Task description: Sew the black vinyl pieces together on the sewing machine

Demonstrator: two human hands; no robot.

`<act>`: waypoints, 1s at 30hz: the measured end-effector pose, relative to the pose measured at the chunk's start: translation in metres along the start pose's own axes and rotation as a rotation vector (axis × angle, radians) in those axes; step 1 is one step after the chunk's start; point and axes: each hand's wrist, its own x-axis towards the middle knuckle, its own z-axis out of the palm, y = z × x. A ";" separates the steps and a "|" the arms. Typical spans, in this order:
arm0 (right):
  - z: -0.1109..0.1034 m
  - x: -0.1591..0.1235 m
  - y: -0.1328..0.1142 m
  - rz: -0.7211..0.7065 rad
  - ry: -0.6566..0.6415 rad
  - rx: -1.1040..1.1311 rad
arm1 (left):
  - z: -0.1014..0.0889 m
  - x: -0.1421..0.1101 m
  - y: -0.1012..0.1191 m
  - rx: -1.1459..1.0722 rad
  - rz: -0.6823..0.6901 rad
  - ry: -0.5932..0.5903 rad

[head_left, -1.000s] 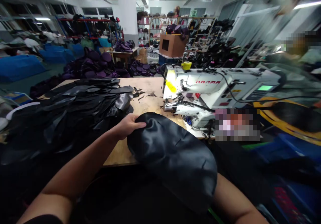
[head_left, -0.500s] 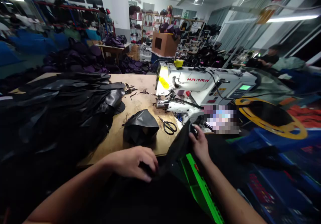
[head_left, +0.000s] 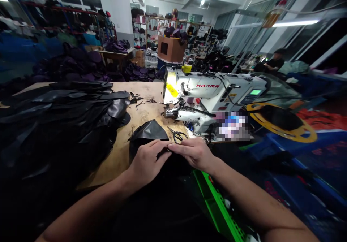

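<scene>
Half a second ago the hands stood well apart; now they have come together at the counter's near edge. The left hand (head_left: 149, 162) and right hand (head_left: 193, 153) face each other, fingers almost meeting, and pinch a fold of a soft black sheet (head_left: 176, 166) between them. Its bulk hangs down into the dark below the counter, where its outline is lost, and exactly how the fingers grip the fold is hidden. The left hand lies over a bunched black piece (head_left: 148, 135) with a pointed top, which sits on the bare wood of the counter (head_left: 143, 90). Scissors (head_left: 177, 135) with dark loop handles lie just beside it, close to the right hand's fingertips and near the needle end of a white Hanma sewing machine (head_left: 214, 90). To the left, a tall stack of black cut pieces (head_left: 67, 115) covers that end of the counter, with small scraps (head_left: 135, 100) scattered near it. Beyond are a heap of purple pieces (head_left: 78, 63), a cardboard box (head_left: 170, 48) and shelves of bags (head_left: 146, 29). A green crate (head_left: 217, 206) sits low on the right, and a co-worker (head_left: 275, 63) sits far off to the right.
</scene>
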 end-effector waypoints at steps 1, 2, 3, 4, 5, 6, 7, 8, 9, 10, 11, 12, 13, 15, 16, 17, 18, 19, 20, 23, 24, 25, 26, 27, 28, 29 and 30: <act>0.004 -0.002 -0.001 -0.002 0.027 -0.023 | 0.004 -0.002 -0.005 -0.021 -0.038 0.015; 0.007 -0.004 -0.002 0.001 0.053 -0.050 | 0.007 -0.003 -0.010 -0.047 -0.082 0.027; 0.010 -0.007 -0.002 0.004 0.080 -0.077 | 0.009 -0.005 -0.015 -0.076 -0.132 0.031; 0.012 -0.010 -0.003 0.004 0.110 -0.104 | 0.011 -0.006 -0.019 -0.106 -0.179 0.029; 0.014 -0.012 -0.003 0.001 0.144 -0.128 | 0.011 -0.007 -0.022 -0.141 -0.216 0.018; 0.016 -0.014 -0.003 -0.013 0.179 -0.148 | 0.011 -0.007 -0.024 -0.182 -0.238 -0.003; 0.017 -0.015 -0.003 -0.036 0.202 -0.158 | 0.009 -0.006 -0.024 -0.232 -0.248 -0.036; 0.017 -0.016 -0.003 -0.062 0.211 -0.158 | 0.006 -0.005 -0.024 -0.288 -0.253 -0.087; 0.017 -0.016 -0.002 -0.089 0.202 -0.148 | 0.002 -0.003 -0.024 -0.345 -0.256 -0.152; 0.016 -0.014 -0.002 -0.117 0.177 -0.127 | -0.002 -0.001 -0.023 -0.397 -0.263 -0.218; 0.015 -0.012 -0.002 -0.140 0.140 -0.100 | -0.006 0.001 -0.023 -0.436 -0.282 -0.276; 0.013 -0.009 -0.003 -0.157 0.102 -0.072 | -0.010 0.002 -0.023 -0.459 -0.313 -0.320; 0.011 -0.005 -0.004 -0.168 0.067 -0.049 | -0.012 0.002 -0.024 -0.470 -0.356 -0.347; 0.007 0.003 -0.007 -0.193 -0.008 -0.021 | -0.012 0.001 -0.026 -0.498 -0.464 -0.365; 0.005 0.007 -0.009 -0.204 -0.052 -0.012 | -0.010 -0.001 -0.028 -0.528 -0.527 -0.368; 0.004 0.010 -0.012 -0.217 -0.094 -0.003 | -0.007 -0.003 -0.029 -0.571 -0.590 -0.376; 0.003 0.014 -0.014 -0.233 -0.129 0.009 | -0.003 -0.005 -0.031 -0.624 -0.649 -0.386; 0.002 0.016 -0.016 -0.251 -0.158 0.023 | 0.001 -0.007 -0.033 -0.682 -0.700 -0.400; 0.002 0.018 -0.017 -0.273 -0.174 0.039 | 0.005 -0.010 -0.036 -0.734 -0.737 -0.413; -0.002 0.019 -0.020 -0.325 -0.152 0.058 | 0.014 -0.022 -0.054 -0.685 -0.721 -0.290; -0.004 0.018 -0.021 -0.335 -0.134 0.050 | 0.016 -0.028 -0.064 -0.561 -0.689 -0.158; -0.006 0.018 -0.021 -0.339 -0.117 0.037 | 0.018 -0.035 -0.076 -0.395 -0.665 0.000; -0.009 0.017 -0.020 -0.338 -0.109 0.023 | 0.020 -0.042 -0.088 -0.216 -0.663 0.166; -0.011 0.017 -0.020 -0.335 -0.114 0.012 | 0.022 -0.049 -0.101 -0.054 -0.682 0.311; -0.013 0.018 -0.020 -0.331 -0.129 0.008 | 0.025 -0.056 -0.113 0.067 -0.719 0.414; -0.014 0.018 -0.019 -0.324 -0.147 0.008 | 0.029 -0.061 -0.124 0.151 -0.752 0.474; -0.015 0.020 -0.019 -0.319 -0.164 0.015 | 0.034 -0.065 -0.133 0.217 -0.771 0.494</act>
